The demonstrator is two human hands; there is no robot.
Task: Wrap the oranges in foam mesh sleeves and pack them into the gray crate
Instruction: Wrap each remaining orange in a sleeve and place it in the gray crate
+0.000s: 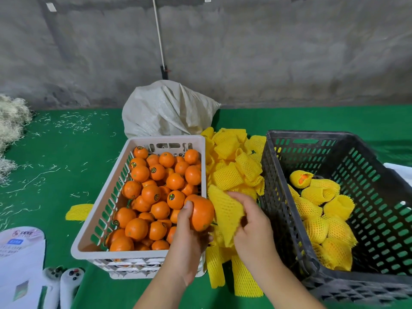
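Observation:
My left hand (189, 237) grips a bare orange (201, 214) above the right rim of the white crate (93, 219), which is full of loose oranges (153, 192). Right beside it, my right hand (252, 226) pinches a yellow foam mesh sleeve (225, 210), its fingers curled into the sleeve's edge. The sleeve touches the orange's right side. The gray crate (283, 219) stands at the right and holds several oranges wrapped in yellow sleeves (321, 210) along its left half.
A heap of empty yellow sleeves (234, 166) lies between the two crates, with more flat ones (243, 282) near the front. A white woven sack (165, 110) sits behind. Game controllers (64, 284) and printed paper (20, 253) lie front left on the green cloth.

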